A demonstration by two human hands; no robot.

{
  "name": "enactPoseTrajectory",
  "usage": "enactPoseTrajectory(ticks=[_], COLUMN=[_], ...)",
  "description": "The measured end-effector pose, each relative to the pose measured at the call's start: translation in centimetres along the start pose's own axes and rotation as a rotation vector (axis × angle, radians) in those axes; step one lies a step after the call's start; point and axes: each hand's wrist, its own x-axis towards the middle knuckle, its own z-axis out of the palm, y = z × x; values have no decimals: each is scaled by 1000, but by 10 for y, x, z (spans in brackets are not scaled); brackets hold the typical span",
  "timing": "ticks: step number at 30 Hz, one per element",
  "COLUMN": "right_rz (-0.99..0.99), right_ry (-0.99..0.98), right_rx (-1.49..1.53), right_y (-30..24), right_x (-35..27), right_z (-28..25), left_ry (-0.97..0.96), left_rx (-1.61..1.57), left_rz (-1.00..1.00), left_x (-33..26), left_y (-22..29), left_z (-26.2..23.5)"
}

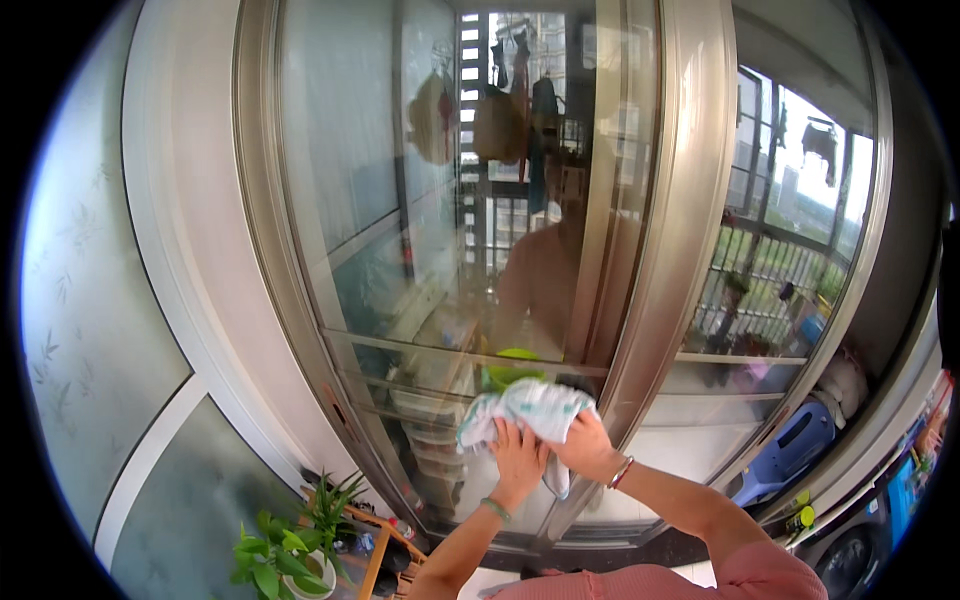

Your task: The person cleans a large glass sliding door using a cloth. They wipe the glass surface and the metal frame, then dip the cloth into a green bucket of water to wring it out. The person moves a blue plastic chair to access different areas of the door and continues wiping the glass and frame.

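Cloth (525, 405) white w/ green, pressed on glass door (400, 250), left hand (518, 455) flat on it, right hand (588, 445) gripping it

Daylight comes from the far side, through the glass door (470, 230) and the balcony opening at the right, where the sky is blown out white. The glass carries pale reflections and haze. The near wall at the left is dimmer. The fisheye bends the door frame (680, 230) strongly, and the corners fall black.
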Motion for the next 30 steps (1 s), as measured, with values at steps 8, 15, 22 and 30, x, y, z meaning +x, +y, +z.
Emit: enactPoseTrajectory(ticks=[8, 15, 22, 30], right_rz=[108, 3, 64, -160], right_ry=[511, 924, 839, 243], right_rx=[-316, -437, -480, -336], right_y=[93, 173, 137, 30], right_x=[195, 335, 363, 251], right_z=[-138, -227, -210, -85], left_ry=[336, 700, 751, 431], left_rx=[226, 359, 367, 212], left_rz=[303, 544, 316, 4], left_x=[270, 442, 431, 225], left_y=[45, 55, 25, -53], left_z=[-165, -277, -275, -154])
